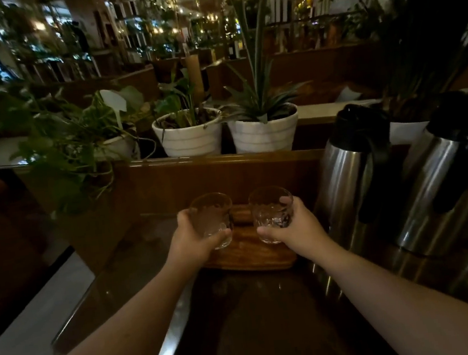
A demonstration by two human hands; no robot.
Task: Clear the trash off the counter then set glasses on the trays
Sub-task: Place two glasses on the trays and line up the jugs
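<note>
Two bare forearms are stretched forward over a dark, glossy counter (242,321), which lies nearest the viewer. A clear patterned glass (212,220) is gripped by the left hand (196,239), with the thumb laid across the lower front of the glass and the fingers wrapped behind it. A second clear glass (271,214) is held by the right hand (292,226) in the same manner, a fingertip being visible at its rim. Both glasses are held upright and side by side, near each other but apart. Directly beneath and between the hands a wooden tray (249,251) is seen on the counter; whether the glass bases touch it cannot be told. Just to the right of the right hand two steel pump flasks (351,182) are stood. Beyond the hands, white plant pots (191,138) are lined on a raised ledge.
</note>
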